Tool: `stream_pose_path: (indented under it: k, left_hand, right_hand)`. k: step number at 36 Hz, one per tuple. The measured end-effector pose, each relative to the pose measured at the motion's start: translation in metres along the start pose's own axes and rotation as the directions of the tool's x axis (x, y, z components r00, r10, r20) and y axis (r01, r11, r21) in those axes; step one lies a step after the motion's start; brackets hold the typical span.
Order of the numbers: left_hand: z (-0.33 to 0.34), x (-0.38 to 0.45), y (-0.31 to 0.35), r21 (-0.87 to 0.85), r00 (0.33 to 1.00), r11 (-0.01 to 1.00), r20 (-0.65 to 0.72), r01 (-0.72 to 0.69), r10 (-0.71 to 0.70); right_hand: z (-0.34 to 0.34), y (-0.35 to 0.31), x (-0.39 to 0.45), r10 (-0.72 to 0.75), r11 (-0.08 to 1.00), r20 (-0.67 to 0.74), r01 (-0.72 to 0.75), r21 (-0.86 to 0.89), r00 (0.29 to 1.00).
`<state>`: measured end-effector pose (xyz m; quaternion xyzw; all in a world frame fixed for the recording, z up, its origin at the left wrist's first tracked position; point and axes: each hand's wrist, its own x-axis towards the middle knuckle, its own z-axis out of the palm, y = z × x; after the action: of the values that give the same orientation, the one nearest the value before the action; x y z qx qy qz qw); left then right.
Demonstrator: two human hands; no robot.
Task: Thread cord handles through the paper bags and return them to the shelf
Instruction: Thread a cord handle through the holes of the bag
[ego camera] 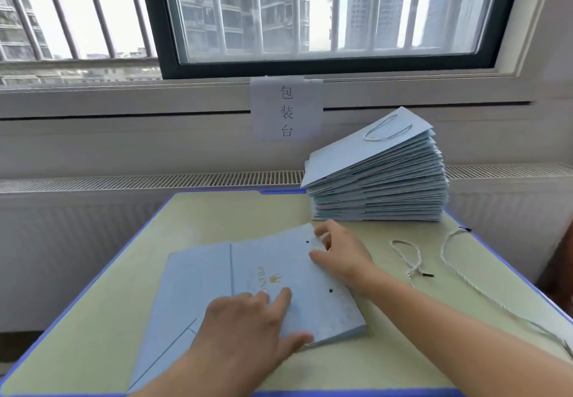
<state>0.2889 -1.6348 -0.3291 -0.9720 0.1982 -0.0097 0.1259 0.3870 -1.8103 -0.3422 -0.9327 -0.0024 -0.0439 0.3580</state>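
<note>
A flat, pale blue paper bag with gold lettering (279,285) lies on the pale green surface with a blue edge (93,303), its punched top edge turned toward the right hand, apparently so the 2 dark holes can be reached. The left hand (248,325) rests on the bag with fingers spread flat, seemingly pinning it, while the right hand (338,251) pinches the top edge near the far hole. 2 white twisted cord handles (409,260) lie loose just right of the bag, beside the tall stack of pale blue bags (378,186).
</note>
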Motion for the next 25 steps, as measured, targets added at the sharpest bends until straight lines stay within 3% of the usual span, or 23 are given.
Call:
stream_pose_path:
  k: [3,6,8,12,15,17,19,22,25]
  left_hand:
    - [-0.014,0.007,-0.008,-0.162,0.988,0.987,-0.155,-0.002,-0.024]
    - [-0.013,0.042,-0.019,-0.429,0.978,0.903,-0.179,0.022,-0.109]
    - [-0.004,0.074,-0.02,-0.6,0.976,0.799,-0.144,0.044,-0.162]
    - [0.009,0.113,-0.011,-0.874,0.973,0.481,-0.051,0.067,-0.227]
    - [0.013,0.118,-0.004,-0.895,0.965,0.442,-0.054,0.068,-0.258]
    - [0.013,0.118,-0.001,-0.894,0.959,0.441,-0.053,0.08,-0.28]
    - [0.013,0.117,0.0,-0.889,0.958,0.447,-0.033,0.103,-0.286]
    - [0.013,0.118,0.0,-0.882,0.966,0.458,-0.018,0.106,-0.259]
    - [0.01,0.121,-0.007,-0.888,0.98,0.438,0.061,0.139,-0.188]
  right_hand:
    - [-0.007,0.0,-0.009,0.125,0.916,0.053,-0.135,0.378,0.991]
    - [-0.013,-0.004,-0.017,0.104,0.794,0.142,-0.168,0.584,0.984]
    - [-0.013,-0.009,-0.026,0.055,0.787,0.167,-0.146,0.6,0.984]
    - [-0.009,-0.015,-0.039,-0.035,0.809,0.24,-0.114,0.576,0.97]
    - [-0.015,-0.016,-0.045,-0.1,0.811,0.34,-0.122,0.573,0.935]
    - [-0.029,-0.012,-0.042,-0.072,0.859,0.304,-0.096,0.502,0.95]
    - [-0.049,0.001,-0.033,-0.029,0.931,0.144,-0.025,0.364,0.989]
    - [-0.084,0.028,-0.014,-0.01,0.996,-0.092,0.002,-0.088,0.996]
    - [-0.109,0.045,-0.006,0.004,0.91,-0.032,-0.017,-0.415,0.999]
